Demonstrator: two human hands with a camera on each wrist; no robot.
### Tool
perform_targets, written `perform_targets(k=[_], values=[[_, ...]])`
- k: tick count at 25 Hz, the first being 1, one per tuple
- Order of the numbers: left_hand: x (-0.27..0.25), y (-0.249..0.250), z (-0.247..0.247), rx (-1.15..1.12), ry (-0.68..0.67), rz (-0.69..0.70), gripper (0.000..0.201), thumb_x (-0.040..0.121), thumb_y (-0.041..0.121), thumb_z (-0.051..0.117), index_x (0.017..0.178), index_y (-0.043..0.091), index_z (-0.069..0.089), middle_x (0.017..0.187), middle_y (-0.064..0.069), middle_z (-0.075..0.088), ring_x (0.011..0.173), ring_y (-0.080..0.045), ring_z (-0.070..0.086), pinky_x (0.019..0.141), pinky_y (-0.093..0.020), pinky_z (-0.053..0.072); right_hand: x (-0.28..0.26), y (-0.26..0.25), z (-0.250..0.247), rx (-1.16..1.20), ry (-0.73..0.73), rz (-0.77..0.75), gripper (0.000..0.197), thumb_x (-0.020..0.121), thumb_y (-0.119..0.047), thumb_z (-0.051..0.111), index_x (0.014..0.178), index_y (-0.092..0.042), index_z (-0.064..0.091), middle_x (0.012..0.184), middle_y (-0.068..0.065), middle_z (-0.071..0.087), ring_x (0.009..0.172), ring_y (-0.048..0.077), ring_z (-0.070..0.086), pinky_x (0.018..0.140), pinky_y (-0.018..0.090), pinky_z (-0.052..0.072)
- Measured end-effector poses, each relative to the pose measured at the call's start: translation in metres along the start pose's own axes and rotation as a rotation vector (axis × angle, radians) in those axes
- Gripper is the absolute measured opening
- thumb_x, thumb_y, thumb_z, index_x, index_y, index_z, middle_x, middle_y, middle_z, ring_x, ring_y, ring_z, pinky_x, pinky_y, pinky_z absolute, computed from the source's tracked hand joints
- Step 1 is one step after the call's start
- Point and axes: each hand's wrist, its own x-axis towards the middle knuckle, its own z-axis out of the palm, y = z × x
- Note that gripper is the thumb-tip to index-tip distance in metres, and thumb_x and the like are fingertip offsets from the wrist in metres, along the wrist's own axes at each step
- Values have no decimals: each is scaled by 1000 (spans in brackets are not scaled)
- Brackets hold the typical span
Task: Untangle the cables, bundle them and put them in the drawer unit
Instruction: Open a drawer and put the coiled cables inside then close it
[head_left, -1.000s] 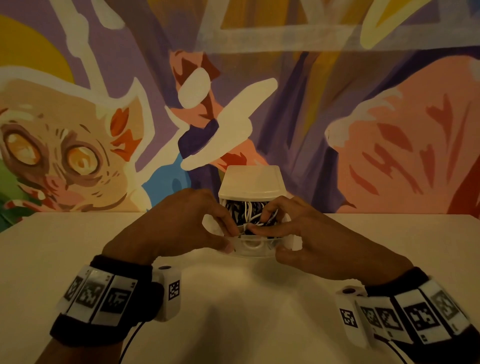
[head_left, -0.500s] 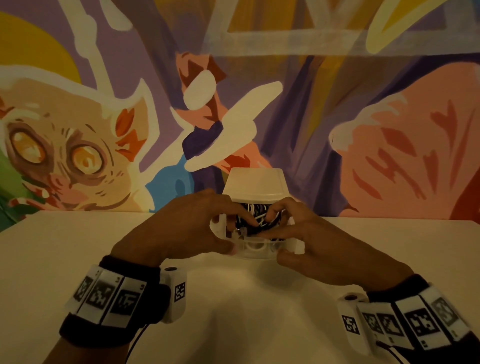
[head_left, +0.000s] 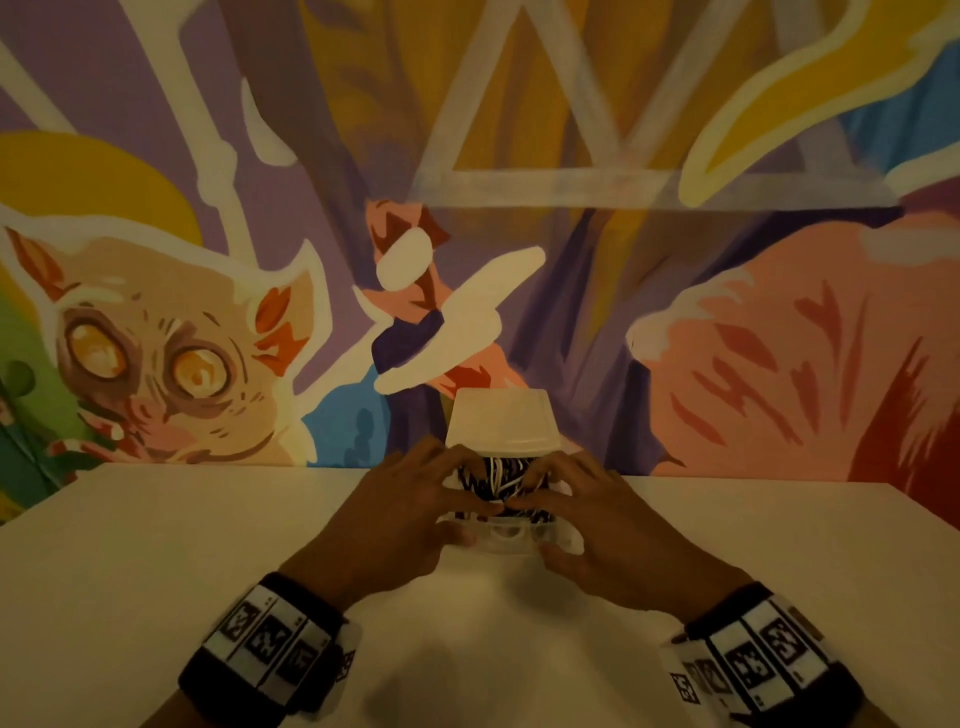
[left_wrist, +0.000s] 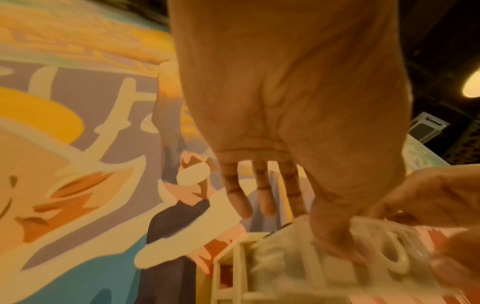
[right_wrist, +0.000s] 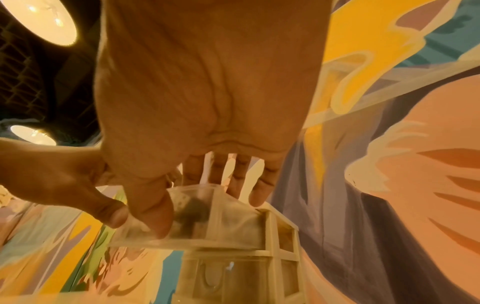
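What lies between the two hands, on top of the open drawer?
In the head view, black and white cables fill the open drawer between the left hand and right hand.

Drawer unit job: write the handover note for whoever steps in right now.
Left hand: thumb on the drawer front, fingers over its top edge.
Right hand: mirrored on the drawer's right side.
Cables: black and white, packed in the open top drawer of the drawer unit, on the table by the mural wall.
Done: cables are in the drawer.
Left: tuck any proud loops and push the drawer shut.
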Motion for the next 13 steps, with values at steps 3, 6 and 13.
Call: perform_targets(k=[3,6,13], values=[[-5,5,9,-65,38,-29,53,81,22,93,128,39,76,142,6,65,128,-22,62,97,-32,48,1,2,0,8,-15,1,54,99,-43,65,151,-43,50,165,-17,29,156,12,26,126,38,33],[-2,5,8,-163,18,-74,54,89,4,82,135,30,72,145,2,62,130,-22,62,102,-19,43,1,-3,1,41,-47,68,57,102,-40,63,155,-37,40,166,-14,37,155,12,31,126,39,32],[8,1,-3,-229,-28,-98,71,95,-2,67,149,34,41,130,3,66,112,-17,64,86,-24,54,18,-14,1,-22,-78,133,64,101,-31,61,159,-36,36,161,-9,42,150,17,37,124,43,29]])
